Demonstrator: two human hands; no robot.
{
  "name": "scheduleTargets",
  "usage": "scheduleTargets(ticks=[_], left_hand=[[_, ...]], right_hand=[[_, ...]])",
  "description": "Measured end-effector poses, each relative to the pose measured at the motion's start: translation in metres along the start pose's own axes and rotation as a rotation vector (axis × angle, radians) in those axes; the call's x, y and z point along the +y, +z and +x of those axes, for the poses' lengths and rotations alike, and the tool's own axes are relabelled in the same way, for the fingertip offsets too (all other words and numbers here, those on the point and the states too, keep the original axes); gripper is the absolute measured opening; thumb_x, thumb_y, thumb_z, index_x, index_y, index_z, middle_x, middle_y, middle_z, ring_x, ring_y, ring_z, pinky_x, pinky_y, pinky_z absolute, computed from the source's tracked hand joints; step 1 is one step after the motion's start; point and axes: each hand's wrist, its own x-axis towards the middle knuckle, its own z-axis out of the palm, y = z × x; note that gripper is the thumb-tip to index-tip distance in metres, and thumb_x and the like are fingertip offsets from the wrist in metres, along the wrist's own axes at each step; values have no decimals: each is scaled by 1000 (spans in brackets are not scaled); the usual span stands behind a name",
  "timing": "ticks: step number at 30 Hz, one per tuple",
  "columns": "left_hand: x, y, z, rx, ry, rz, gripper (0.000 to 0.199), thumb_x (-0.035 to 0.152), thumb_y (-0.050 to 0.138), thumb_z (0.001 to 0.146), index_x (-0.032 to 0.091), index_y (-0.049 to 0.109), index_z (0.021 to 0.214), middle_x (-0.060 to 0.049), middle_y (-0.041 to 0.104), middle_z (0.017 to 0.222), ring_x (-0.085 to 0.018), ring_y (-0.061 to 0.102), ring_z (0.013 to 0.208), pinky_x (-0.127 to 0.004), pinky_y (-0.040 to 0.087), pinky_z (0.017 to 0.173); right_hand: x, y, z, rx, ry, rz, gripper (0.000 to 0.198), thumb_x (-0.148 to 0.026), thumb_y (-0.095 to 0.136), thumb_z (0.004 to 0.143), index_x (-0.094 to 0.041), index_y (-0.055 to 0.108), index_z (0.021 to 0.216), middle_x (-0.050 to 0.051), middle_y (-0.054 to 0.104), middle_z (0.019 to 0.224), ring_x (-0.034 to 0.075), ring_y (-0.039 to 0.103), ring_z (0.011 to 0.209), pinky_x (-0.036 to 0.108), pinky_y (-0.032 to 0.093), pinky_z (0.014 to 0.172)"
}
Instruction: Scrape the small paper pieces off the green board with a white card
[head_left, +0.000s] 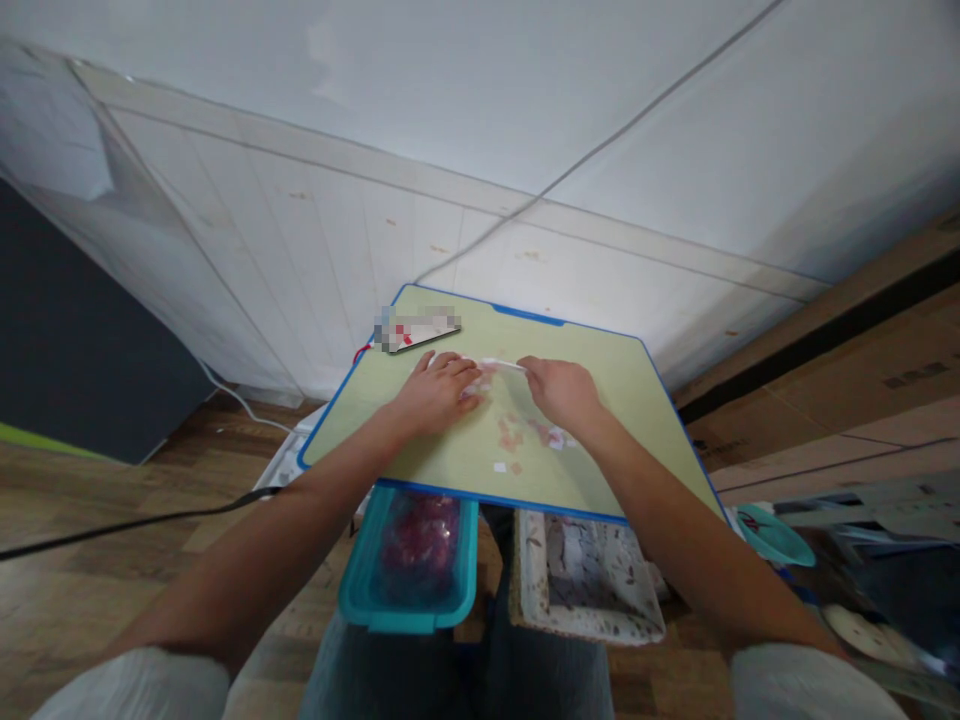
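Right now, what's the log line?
left hand: palm-down over yellow board; right hand: holding thin white item; teal tub: at near edge

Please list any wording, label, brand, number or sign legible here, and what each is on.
None can be read.
Pixelated flat item on the board: blocked out, with a red patch showing but no legible wording.
Cardboard at the right: dark marks that may be print, too small and blurred to read.
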Motion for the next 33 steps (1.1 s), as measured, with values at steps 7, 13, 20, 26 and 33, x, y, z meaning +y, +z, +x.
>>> scheduleTargets(ticks=[7, 13, 20, 26, 33], left_hand=[[-2, -6, -4, -32, 93, -7, 41, 49, 47, 102, 32, 67, 134, -3, 62, 144, -29, 45, 140, -52, 25, 120], [0, -6, 0, -34, 68, -34, 41, 47, 45, 104, 30, 68, 132, -4, 65, 140, -28, 47, 138, -51, 26, 120], [-3, -8, -6, -58, 76, -37, 39, 46, 44, 104, 29, 68, 130, -3, 65, 140, -28, 44, 142, -51, 24, 121], [0, 0, -1, -53, 107, -26, 45, 49, 48, 102, 29, 63, 140, -4, 61, 146, -29, 42, 143, -53, 20, 124], [3, -12, -9, -72, 118, -34, 41, 47, 46, 103, 25, 69, 129, -4, 67, 136, -29, 46, 139, -51, 21, 124]], right_hand=[[23, 5, -48, -5, -35, -13, 43, -35, 32, 108, -29, 64, 137, 7, 78, 112, 23, 72, 99, 31, 46, 81], [16, 4, -7, 40, 46, 12, 45, -37, 29, 109, -30, 60, 141, 8, 77, 121, 25, 71, 105, 33, 47, 84], [17, 1, 26, 20, 94, -39, 45, -35, 30, 108, -30, 62, 140, 11, 76, 121, 29, 71, 107, 37, 49, 83], [13, -2, 29, -16, 81, -30, 45, -35, 31, 107, -30, 63, 139, 12, 76, 120, 30, 70, 108, 38, 49, 86], [13, 1, 35, 34, 97, 7, 44, -34, 36, 106, -29, 61, 141, 12, 76, 122, 30, 70, 109, 37, 50, 87]])
